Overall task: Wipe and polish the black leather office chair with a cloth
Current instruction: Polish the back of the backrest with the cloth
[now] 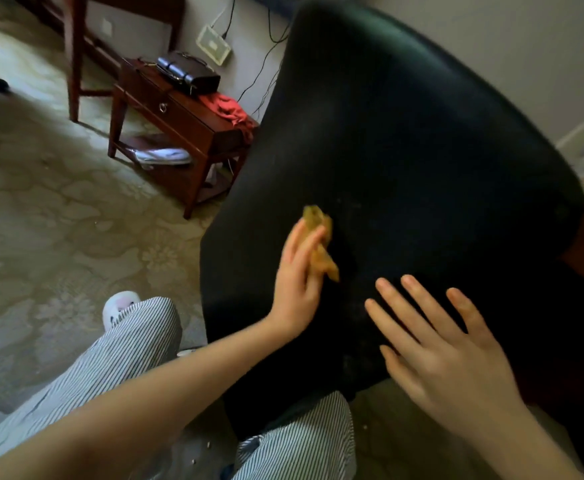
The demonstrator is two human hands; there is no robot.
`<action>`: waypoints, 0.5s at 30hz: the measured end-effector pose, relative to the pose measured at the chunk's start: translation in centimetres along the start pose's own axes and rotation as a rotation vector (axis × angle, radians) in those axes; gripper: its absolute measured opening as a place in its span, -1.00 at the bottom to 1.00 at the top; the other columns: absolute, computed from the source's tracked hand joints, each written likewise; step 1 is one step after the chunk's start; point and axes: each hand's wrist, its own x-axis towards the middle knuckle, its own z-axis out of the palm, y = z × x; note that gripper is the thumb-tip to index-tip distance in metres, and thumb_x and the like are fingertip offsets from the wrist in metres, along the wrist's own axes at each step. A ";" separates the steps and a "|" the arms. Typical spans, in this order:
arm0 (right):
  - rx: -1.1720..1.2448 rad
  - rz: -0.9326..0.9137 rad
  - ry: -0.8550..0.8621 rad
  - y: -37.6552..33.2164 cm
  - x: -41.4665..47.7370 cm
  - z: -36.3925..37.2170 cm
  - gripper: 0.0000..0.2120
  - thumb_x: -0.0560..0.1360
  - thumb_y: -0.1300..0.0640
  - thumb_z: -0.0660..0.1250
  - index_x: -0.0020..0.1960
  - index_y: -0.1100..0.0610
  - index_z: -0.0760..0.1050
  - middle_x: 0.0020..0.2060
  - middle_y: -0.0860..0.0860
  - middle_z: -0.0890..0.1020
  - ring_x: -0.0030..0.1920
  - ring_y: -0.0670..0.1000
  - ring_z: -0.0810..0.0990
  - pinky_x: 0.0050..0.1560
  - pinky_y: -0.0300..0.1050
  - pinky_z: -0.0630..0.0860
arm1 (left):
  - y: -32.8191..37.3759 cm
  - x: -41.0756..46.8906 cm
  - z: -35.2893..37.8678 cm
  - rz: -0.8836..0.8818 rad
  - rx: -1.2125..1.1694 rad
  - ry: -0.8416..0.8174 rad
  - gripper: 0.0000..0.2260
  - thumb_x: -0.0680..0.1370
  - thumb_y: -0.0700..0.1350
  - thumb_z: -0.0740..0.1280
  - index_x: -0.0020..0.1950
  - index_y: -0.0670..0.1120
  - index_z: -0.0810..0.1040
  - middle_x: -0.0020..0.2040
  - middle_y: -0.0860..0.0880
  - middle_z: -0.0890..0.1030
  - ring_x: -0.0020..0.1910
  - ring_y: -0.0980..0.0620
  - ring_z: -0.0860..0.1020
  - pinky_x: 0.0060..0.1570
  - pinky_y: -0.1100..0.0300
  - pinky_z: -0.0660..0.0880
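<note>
Nearest, striped trousers (138, 358) fill the bottom of the view. Just above them the right hand (446, 351) lies flat on the chair (404, 133), fingers straight and spread, holding nothing. The left hand (295, 289) is a little farther up and to the left, apart from the right. Its fingers run nearly straight over a crumpled yellow cloth (318, 218) and press it against the black leather. The thumb is hidden, so whether it also pinches the cloth cannot be told. Both ends of the cloth stick out past the fingers. The chair surface takes up most of the right half of the view and shows faint pale specks.

Left of the chair, a white slipper (119, 304) rests on a patterned carpet (41, 202). Beyond stands a dark wooden bench (186, 123) with a drawer. A black bag (188, 72) and a red rag (231, 109) lie on top, and papers (164, 155) on its lower shelf. Cables hang down the wall behind.
</note>
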 end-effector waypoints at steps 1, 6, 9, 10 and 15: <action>-0.009 0.014 0.009 0.5 0.1 -0.3 -0.51 0.47 -0.02 0.14 0.37 0.08 0.38 0.42 0.06 0.32 0.49 0.05 0.11 0.47 -0.03 -0.11 | 0.0 2.4 -0.1 -0.107 -0.012 0.103 -0.55 0.53 -0.30 0.16 0.41 -0.08 0.31 0.47 -0.08 0.23 0.48 0.06 0.15 0.43 0.33 0.06; -0.021 0.029 0.061 1.2 1.4 -1.6 -0.21 0.39 -0.15 0.26 0.53 0.02 0.04 0.53 0.04 -0.03 0.52 0.02 -0.11 0.49 -0.06 -0.21 | 1.2 10.3 -0.8 -0.399 -0.094 0.192 -0.62 0.59 -0.27 0.15 0.39 -0.04 0.37 0.45 -0.02 0.30 0.43 0.07 0.24 0.36 0.33 0.09; 0.019 -0.017 0.004 0.9 2.2 -1.8 0.14 0.16 -0.09 0.58 0.53 -0.01 -0.04 0.52 0.02 -0.04 0.52 0.03 -0.15 0.48 -0.02 -0.23 | 3.6 8.5 -0.4 -0.183 -0.058 0.120 -0.57 0.54 -0.33 0.15 0.39 -0.05 0.37 0.46 -0.07 0.29 0.45 0.12 0.19 0.35 0.45 0.07; 0.016 -0.020 -0.008 0.8 2.3 -1.8 0.19 0.11 -0.07 0.60 0.54 0.00 -0.05 0.51 0.02 -0.02 0.52 0.04 -0.15 0.48 0.00 -0.23 | 4.5 7.2 -0.2 -0.097 -0.049 0.094 -0.55 0.52 -0.34 0.14 0.38 -0.07 0.37 0.45 -0.08 0.29 0.45 0.14 0.18 0.38 0.43 0.07; -0.017 0.010 0.126 0.8 2.1 -1.9 -0.01 0.32 0.04 0.47 0.54 0.06 -0.09 0.53 0.08 -0.07 0.52 0.06 -0.11 0.49 -0.03 -0.15 | 6.4 -0.1 1.1 0.210 -0.102 -0.120 -0.65 0.58 -0.24 0.19 0.37 -0.14 0.37 0.42 -0.05 0.29 0.46 0.03 0.22 0.42 0.13 0.20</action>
